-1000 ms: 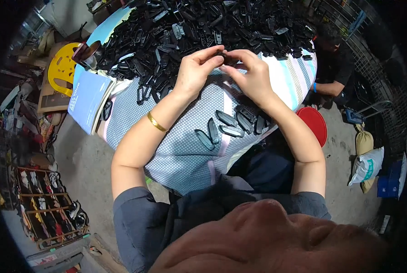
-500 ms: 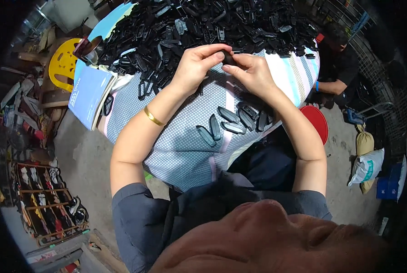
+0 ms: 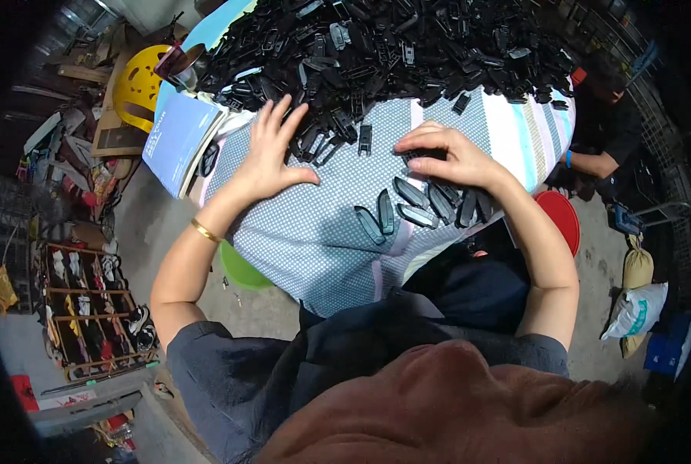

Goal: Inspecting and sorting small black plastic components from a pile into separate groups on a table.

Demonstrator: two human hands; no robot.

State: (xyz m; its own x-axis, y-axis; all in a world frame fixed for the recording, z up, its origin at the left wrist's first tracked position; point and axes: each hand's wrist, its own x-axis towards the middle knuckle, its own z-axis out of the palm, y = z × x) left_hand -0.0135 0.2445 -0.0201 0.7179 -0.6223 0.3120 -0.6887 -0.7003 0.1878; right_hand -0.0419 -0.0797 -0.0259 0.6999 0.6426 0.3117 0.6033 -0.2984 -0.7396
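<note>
A large heap of small black plastic parts covers the far side of a cloth-covered table. My left hand is open, fingers spread, its fingertips at the heap's near edge and its thumb over the cloth. My right hand is closed, with a dark plastic piece partly visible between thumb and fingers. Just nearer than that hand lies a small group of long, rounded black plastic pieces. Two more such pieces lie to their left. A single black part rests between my hands.
A blue-covered book lies at the table's left, near a yellow plastic seat. A red round stool stands to the right, a green one below the table's left edge. Another person sits at the right.
My hands, together around a dark piece before, have parted. The left moved left and spread open; the right moved right and nearer, toward the small group. The view has shifted slightly.
</note>
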